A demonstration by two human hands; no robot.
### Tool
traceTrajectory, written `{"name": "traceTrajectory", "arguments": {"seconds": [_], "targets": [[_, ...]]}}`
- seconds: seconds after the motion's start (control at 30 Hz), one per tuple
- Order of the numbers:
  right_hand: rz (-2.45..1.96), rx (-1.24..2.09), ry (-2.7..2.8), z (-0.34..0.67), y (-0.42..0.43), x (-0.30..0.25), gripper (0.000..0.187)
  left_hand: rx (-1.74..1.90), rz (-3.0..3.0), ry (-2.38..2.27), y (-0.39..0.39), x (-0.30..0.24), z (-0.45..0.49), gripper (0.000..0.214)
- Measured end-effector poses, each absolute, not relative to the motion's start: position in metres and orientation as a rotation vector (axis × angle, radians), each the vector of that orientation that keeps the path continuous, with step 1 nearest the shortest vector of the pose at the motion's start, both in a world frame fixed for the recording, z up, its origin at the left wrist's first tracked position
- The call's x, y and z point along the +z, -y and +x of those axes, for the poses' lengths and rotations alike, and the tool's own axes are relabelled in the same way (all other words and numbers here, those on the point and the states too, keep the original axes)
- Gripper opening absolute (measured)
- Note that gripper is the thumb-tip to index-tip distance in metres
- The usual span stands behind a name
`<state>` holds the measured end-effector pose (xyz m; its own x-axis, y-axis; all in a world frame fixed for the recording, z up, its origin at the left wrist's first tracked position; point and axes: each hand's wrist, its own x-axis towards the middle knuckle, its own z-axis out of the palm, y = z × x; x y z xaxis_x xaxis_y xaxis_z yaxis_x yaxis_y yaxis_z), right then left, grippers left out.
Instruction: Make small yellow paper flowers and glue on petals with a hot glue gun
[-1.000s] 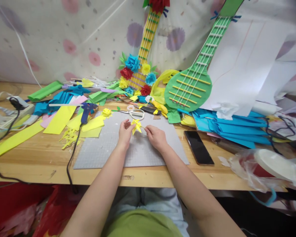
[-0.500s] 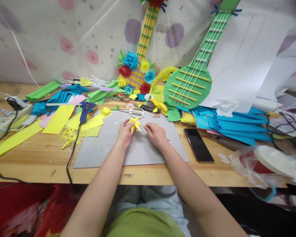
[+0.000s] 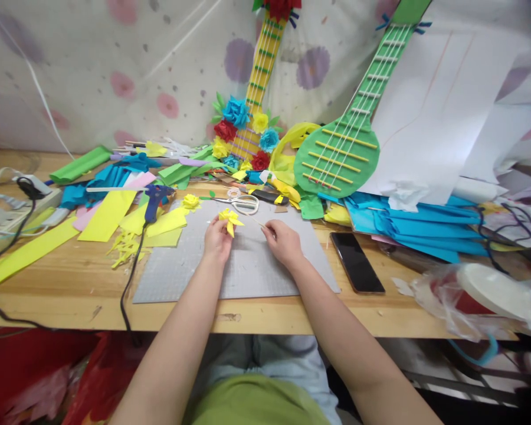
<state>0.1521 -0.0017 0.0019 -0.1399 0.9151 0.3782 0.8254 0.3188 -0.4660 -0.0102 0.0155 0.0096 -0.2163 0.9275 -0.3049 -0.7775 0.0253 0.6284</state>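
My left hand [image 3: 218,240] is closed on a yellow paper flower [image 3: 230,219], whose pointed petals spread above the fingers. My right hand [image 3: 283,241] pinches a thin stick [image 3: 260,224], its tip pointing left toward the flower but apart from it. Both hands are over a grey cutting mat [image 3: 256,277]. Just beyond them lie scissors [image 3: 245,204] with pale handles. A smaller yellow paper flower [image 3: 191,202] rests at the mat's far left corner.
A blue glue gun [image 3: 154,202] with a trailing cord lies left among yellow paper pieces [image 3: 108,215]. A phone [image 3: 357,261] is right of the mat. Behind stand a green paper instrument [image 3: 336,154] and a yellow one [image 3: 262,65] with flowers. Folded blue paper [image 3: 416,221] lies right.
My left hand has moved slightly left with the yellow flower, away from the stick. A gap now separates stick and flower. My right hand has hardly moved.
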Motion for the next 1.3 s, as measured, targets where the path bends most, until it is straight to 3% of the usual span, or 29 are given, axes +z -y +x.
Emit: {"name": "traceTrajectory", "arguments": {"seconds": [0.3,0.53,0.73,0.87,0.93,1.07,1.3], "targets": [[-1.488,0.406,1.858,0.127,0.008,0.014,0.026,1.491,0.286,-0.791,-0.011,0.01,0.003,0.024],[-1.504,0.427,1.831,0.125,0.003,0.018,0.018,1.489,0.386,-0.805,-0.01,0.005,0.006,0.024],[-1.55,0.414,1.76,0.123,0.003,0.019,0.015,1.557,0.433,-0.92,-0.011,0.0,0.011,0.034],[-1.603,0.375,1.664,0.125,0.001,0.021,0.014,1.778,0.788,-1.203,-0.006,-0.004,0.011,0.041],[-1.639,0.352,1.647,0.126,0.0,0.021,0.014,1.846,1.115,-1.266,0.0,-0.004,0.011,0.037],[-1.703,0.305,1.673,0.128,-0.003,0.019,0.013,1.636,1.573,-1.202,0.009,-0.003,0.015,0.016],[-1.703,0.214,1.745,0.127,-0.004,0.013,0.013,1.536,1.471,-1.23,0.008,-0.002,0.019,0.02]]}}
